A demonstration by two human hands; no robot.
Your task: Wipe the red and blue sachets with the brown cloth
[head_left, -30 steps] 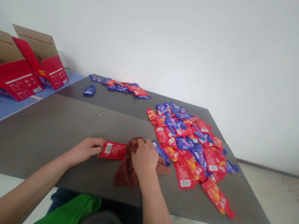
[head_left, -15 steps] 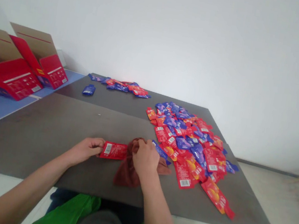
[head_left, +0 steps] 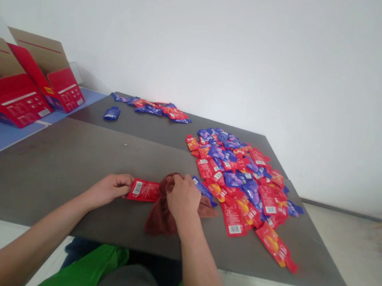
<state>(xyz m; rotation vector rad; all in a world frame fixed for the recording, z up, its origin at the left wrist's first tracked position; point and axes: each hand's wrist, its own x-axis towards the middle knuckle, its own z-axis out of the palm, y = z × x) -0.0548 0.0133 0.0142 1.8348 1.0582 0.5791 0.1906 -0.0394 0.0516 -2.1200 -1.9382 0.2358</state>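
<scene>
My left hand pinches the left end of a red pouch, whose barcode side faces up. A brown cloth is bunched in my right hand, with its folds spread on the table below. The cloth covers the pouch's right end. Just right of the cloth lies a blue pouch, partly hidden by my right hand. A large heap of red and blue pouches spreads out beyond it.
At the left stand several open red boxes on a blue surface. A smaller row of pouches lies along the far side of the grey table, with a lone blue pouch near it.
Both hands keep their grip on the pouch and the cloth. The cloth and right hand have shifted very slightly left, along with a small shift of the whole view.
</scene>
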